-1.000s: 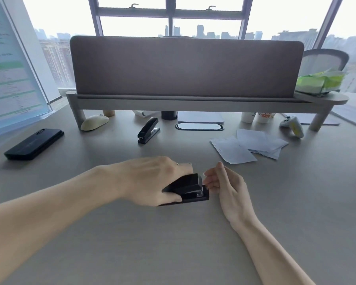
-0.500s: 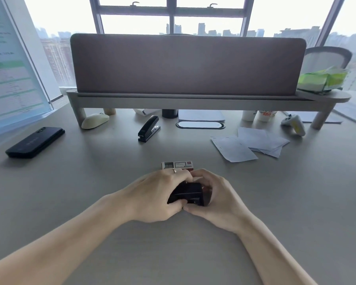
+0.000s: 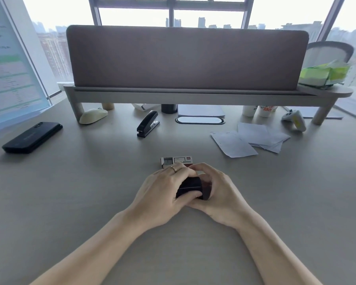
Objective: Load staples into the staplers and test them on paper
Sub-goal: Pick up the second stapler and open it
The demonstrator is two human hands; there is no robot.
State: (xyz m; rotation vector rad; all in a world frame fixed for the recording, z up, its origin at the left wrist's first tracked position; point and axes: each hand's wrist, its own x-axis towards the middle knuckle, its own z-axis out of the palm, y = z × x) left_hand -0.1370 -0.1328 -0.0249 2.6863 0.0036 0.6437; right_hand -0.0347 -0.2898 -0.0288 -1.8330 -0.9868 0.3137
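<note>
On the grey desk (image 3: 70, 202) right before you, your left hand (image 3: 162, 194) and right hand (image 3: 220, 194) were both wrapped tight around the small black plastic stapler (image 3: 190, 187), fingers closed over it. Just beyond your knuckles lay the open white-and-red cardboard staple box (image 3: 176, 160). Further back stood a second black stapler (image 3: 148, 124), with loose white paper sheets (image 3: 249, 138) off to the right.
</note>
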